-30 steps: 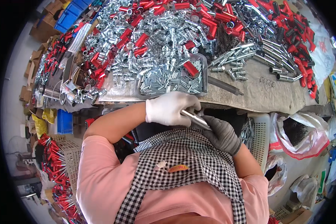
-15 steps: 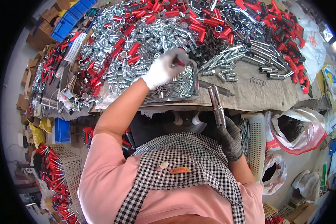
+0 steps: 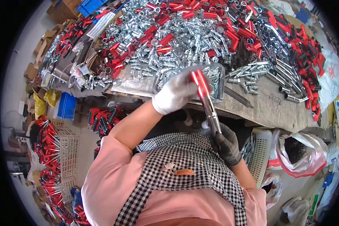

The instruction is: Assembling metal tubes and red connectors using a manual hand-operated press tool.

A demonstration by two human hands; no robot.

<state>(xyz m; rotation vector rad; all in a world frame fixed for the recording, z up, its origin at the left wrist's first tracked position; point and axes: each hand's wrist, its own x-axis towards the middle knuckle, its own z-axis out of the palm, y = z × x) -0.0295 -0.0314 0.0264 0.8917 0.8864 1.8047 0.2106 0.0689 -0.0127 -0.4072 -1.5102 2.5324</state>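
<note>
One silver metal tube I clamped in my grey-gloved right hand, white-gloved left hand, grip unclear, by its red cylinder.

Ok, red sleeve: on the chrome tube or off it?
On or against the upper end of the chrome tube: the red sleeve lines up with it, no gap showing. Cannot tell whether it's fully seated.

Two gloved hands, one held red tube, one held silver tube, one clear tray
</note>
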